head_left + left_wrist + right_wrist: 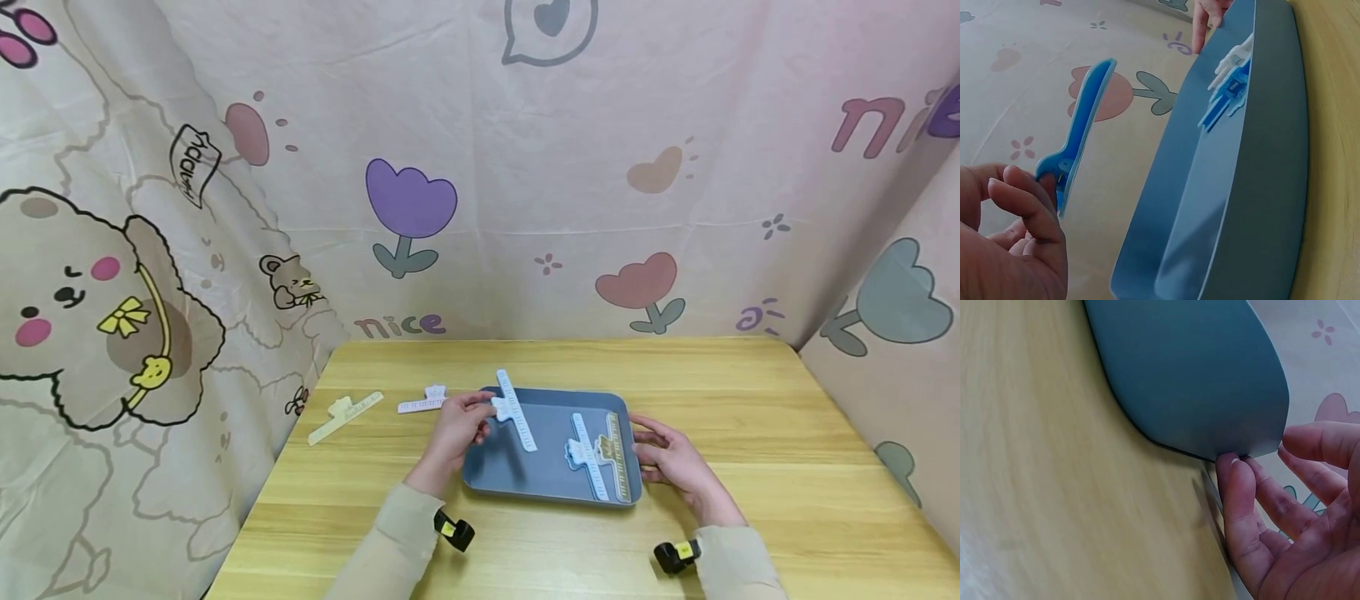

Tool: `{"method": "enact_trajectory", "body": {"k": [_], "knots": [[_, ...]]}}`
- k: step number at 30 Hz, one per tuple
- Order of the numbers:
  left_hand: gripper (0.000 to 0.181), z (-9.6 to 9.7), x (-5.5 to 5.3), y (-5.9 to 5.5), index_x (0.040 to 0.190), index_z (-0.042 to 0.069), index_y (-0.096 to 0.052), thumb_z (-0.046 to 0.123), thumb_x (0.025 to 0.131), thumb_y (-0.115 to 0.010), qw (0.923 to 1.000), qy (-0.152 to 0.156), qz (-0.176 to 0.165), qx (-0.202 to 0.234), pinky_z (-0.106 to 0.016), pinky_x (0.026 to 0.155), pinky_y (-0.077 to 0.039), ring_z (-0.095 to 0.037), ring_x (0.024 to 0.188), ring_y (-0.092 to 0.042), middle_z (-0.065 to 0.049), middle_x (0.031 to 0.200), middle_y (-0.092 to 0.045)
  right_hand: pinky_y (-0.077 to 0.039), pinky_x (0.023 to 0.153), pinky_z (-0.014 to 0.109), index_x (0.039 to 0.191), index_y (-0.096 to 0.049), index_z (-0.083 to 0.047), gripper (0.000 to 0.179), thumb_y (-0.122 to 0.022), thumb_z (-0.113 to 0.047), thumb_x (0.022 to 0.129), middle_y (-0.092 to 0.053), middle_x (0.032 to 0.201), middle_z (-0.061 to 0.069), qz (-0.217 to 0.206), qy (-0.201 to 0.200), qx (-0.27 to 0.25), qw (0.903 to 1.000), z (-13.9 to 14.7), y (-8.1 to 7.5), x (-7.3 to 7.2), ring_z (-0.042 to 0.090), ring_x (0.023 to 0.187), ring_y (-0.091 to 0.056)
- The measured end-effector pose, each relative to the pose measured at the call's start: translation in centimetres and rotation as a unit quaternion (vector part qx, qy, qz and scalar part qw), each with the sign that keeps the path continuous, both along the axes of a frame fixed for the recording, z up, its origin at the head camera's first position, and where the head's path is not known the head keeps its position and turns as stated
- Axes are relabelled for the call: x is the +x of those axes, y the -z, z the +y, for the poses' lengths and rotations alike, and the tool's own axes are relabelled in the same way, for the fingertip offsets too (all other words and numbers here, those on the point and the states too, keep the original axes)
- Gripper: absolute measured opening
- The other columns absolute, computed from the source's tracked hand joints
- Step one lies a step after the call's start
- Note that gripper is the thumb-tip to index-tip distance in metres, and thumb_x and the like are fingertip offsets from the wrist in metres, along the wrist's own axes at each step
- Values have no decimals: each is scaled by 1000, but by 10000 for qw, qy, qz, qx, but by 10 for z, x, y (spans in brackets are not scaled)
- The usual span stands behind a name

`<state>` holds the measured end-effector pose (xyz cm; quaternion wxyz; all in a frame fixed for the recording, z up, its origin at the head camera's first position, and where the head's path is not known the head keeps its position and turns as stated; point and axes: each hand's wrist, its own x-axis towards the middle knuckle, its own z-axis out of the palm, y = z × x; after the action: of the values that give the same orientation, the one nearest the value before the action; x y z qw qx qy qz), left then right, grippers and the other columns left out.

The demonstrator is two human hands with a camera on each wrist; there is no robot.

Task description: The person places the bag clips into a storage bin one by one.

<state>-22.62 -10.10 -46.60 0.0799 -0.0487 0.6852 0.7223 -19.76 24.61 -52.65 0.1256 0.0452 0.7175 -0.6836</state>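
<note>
My left hand [456, 429] pinches a light-blue ruler clip [517, 412] by its handle end, above the left part of a blue-grey tray [543, 475]. In the left wrist view the held clip [1079, 134] is side-on, clear of the tray's wall. Inside the tray at the right lie a blue ruler clip [587, 460] and a white-and-yellowish ruler clip [618, 458], side by side. My right hand [675, 462] rests against the tray's right outer wall with its fingers spread. In the right wrist view its fingertips touch the tray wall [1210, 394].
On the table left of the tray lie a pale yellow ruler clip [345, 417] and a pale pink ruler clip [422, 406], the latter partly behind my left hand. The wooden table [750, 433] meets a printed curtain [495, 208] at the back.
</note>
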Motion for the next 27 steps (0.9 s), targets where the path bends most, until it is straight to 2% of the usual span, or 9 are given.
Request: {"method": "enact_trajectory", "body": {"k": [14, 22, 27], "knots": [[32, 19, -11, 17, 122, -4, -63, 3, 90, -63, 9972, 509, -133, -535, -19, 46, -39, -8, 53, -50, -4, 76, -65, -57, 70, 35, 151, -34, -4, 60, -58, -3, 96, -42, 143, 29, -105, 57, -282, 9995, 2, 0, 2, 26, 95, -67], [28, 25, -14, 24, 118, -1, -66, 4, 90, -64, 9949, 684, -174, -720, -21, 47, -41, -10, 55, -52, -9, 79, -65, -57, 70, 33, 150, -36, -3, 62, -63, -5, 94, -51, 137, 23, -176, 173, -280, 9993, 3, -2, 3, 24, 93, -67], [27, 30, -15, 29, 116, 0, -67, 4, 89, -66, 9921, 778, -148, -969, -21, 46, -41, -11, 55, -52, -6, 80, -64, -57, 70, 33, 150, -36, -3, 63, -63, -4, 94, -54, 135, 19, -210, 163, -330, 9991, 3, -1, 2, 22, 91, -67]]}}
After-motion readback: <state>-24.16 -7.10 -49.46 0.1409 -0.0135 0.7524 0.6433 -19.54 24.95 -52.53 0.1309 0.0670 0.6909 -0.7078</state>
